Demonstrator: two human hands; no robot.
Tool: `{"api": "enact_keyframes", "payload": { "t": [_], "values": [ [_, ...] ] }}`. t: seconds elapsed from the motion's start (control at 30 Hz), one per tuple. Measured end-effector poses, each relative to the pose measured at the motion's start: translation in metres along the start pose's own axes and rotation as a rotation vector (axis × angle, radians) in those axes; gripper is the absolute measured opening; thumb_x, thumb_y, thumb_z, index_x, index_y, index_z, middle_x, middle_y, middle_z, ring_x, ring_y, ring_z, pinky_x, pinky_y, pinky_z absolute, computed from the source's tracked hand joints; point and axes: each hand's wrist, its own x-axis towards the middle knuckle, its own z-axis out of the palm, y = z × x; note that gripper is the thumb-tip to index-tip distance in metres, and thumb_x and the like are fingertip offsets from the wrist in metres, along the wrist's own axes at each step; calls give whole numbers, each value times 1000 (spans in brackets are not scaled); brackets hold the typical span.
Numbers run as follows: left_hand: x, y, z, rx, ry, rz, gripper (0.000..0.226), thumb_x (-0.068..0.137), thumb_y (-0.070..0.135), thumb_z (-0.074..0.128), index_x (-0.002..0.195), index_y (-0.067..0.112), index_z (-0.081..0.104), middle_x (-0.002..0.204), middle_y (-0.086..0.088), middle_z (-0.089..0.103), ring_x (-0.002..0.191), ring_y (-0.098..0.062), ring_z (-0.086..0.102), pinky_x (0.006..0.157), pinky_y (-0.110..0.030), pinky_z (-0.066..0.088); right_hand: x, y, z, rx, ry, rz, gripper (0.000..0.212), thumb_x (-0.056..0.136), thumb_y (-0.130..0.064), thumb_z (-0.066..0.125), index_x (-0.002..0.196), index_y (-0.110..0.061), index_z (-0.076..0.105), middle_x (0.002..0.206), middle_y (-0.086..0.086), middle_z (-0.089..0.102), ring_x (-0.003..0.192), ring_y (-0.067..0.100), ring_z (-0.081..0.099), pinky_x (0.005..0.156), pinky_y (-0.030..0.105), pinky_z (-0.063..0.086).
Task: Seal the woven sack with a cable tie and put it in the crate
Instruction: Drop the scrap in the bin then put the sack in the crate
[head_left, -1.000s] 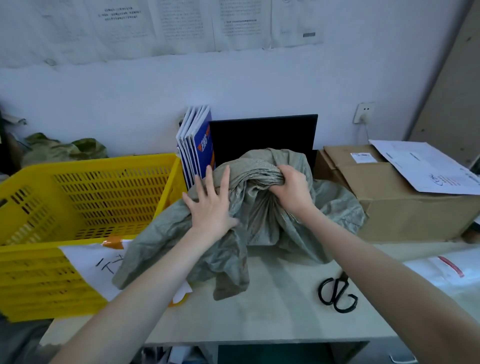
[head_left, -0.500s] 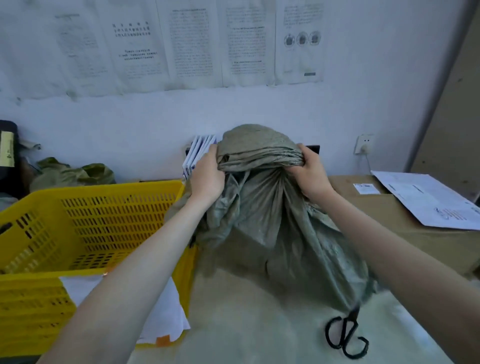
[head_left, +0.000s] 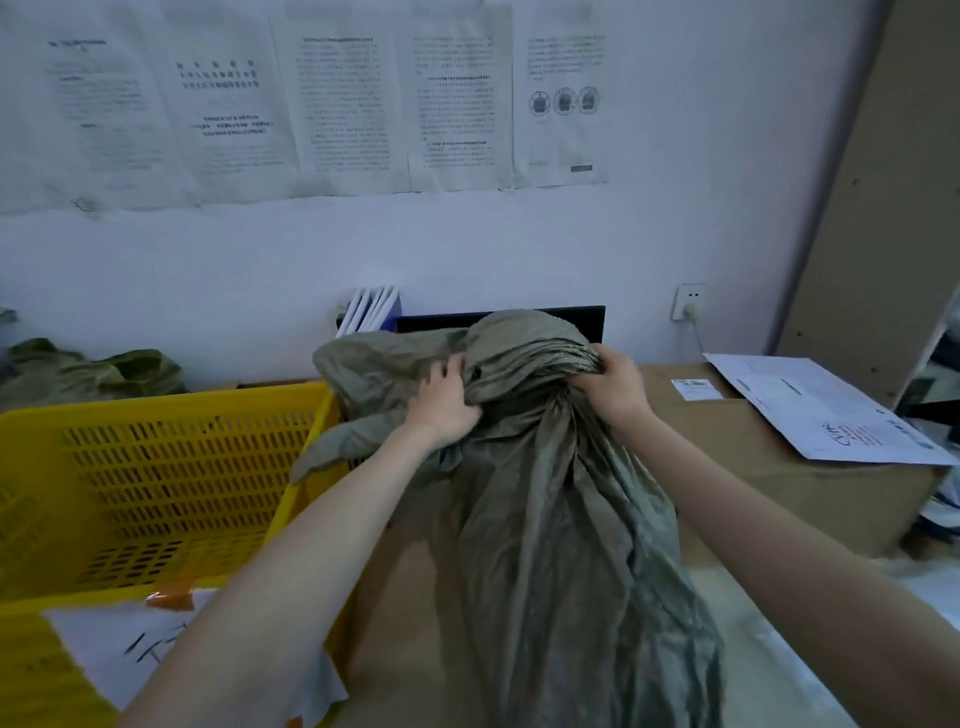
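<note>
Woven sack: the grey-green woven sack (head_left: 561, 519) stands lifted over the tabletop (head_left: 405, 623), its top bunched into a gathered neck and the body hanging in long folds toward the near edge
Left hand: the left hand (head_left: 444, 402) grips the gathered cloth on the left of the neck, fingers curled into the folds
Right hand: the right hand (head_left: 610, 387) pinches the tight pleats on the right of the neck, thumb and fingers closed round them
Loose flap: a flap of the sack spills left from the neck and droops over the right corner of the crate
Crate: the yellow plastic crate (head_left: 171, 483) sits on the left, just beside the sack, with a white sheet of paper (head_left: 130, 649) over its near rim
Cardboard box: a brown cardboard box (head_left: 737, 441) stands to the right, carrying a white printed envelope (head_left: 826, 410)
Back wall: printed notices (head_left: 337, 104) are stuck in a row above; booklets (head_left: 371, 312) and a black panel (head_left: 587, 319) lean behind the sack
</note>
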Motion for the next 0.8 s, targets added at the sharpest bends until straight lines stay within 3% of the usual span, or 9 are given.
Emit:
{"api": "enact_keyframes", "payload": {
  "t": [0.07, 0.13, 0.27, 0.33, 0.43, 0.5, 0.6, 0.73, 0.8],
  "values": [
    [-1, 3, 9, -140, -209, -54, 93, 85, 46, 61, 153, 19, 4, 158, -8, 6, 144, -35, 12, 116, -49, 21, -2, 5, -2, 13, -14, 40, 19, 78, -2, 67, 94, -14, 66, 82, -1, 67, 80, 14, 60, 73, 27, 45],
    [-3, 5, 14, -150, -292, -51, 108, 78, 67, 58, 153, 19, -2, 161, -2, -8, 147, -29, -3, 118, -49, 12, -2, 8, -4, 25, -37, 57, 19, 77, -1, 67, 90, -15, 67, 76, -3, 67, 74, 14, 61, 73, 30, 48],
    [-4, 5, 16, 96, -138, 96, 121, 68, 74, 63, 154, 20, -3, 159, 6, -19, 146, -24, -18, 112, -63, 2, -3, 1, -6, -12, -132, 11, 16, 77, -5, 69, 83, -20, 68, 75, -6, 67, 72, 10, 62, 75, 32, 51],
    [4, 0, 11, 91, -91, 202, 121, 64, 67, 72, 153, 21, 4, 161, 3, -6, 148, -21, -6, 115, -61, 4, -4, -2, -9, -35, -179, 1, 16, 78, -6, 70, 88, -17, 69, 78, -5, 69, 74, 10, 63, 75, 31, 52],
    [18, -4, -2, -68, -177, 237, 119, 55, 57, 84, 147, 26, 15, 145, 8, 36, 138, -24, 34, 113, -50, 26, -10, -2, -17, -20, -242, 22, 22, 75, -5, 73, 95, -15, 72, 87, 1, 74, 83, 18, 69, 83, 37, 55],
    [25, -2, -4, -53, -269, 218, 125, 51, 58, 86, 142, 30, 6, 133, 15, 37, 133, -23, 40, 110, -50, 28, -13, 0, -23, 6, -266, 43, 23, 74, -2, 73, 95, -13, 73, 92, 5, 75, 87, 21, 71, 85, 40, 56],
    [32, 5, 9, 8, -327, 223, 140, 40, 71, 83, 147, 34, 1, 146, 18, 27, 138, -21, 32, 113, -56, 21, -17, 0, -27, -24, -262, 23, 23, 72, -2, 74, 94, -9, 74, 92, 9, 75, 89, 24, 71, 84, 42, 57],
    [24, 19, 23, 257, -282, 241, 100, 64, 60, 76, 146, 24, 30, 145, -2, 41, 138, -26, 28, 112, -58, 15, -18, 0, -22, -199, -218, -12, 14, 72, -7, 75, 74, -19, 69, 72, -7, 69, 68, 2, 63, 71, 28, 48],
    [19, 19, 21, 253, -175, 224, 76, 74, 51, 71, 138, 22, 42, 134, -6, 52, 132, -28, 36, 110, -57, 18, -19, 4, -18, -245, -152, 2, 25, 71, -17, 77, 93, -14, 66, 89, 1, 67, 85, 13, 63, 79, 32, 48]
  ]
}}
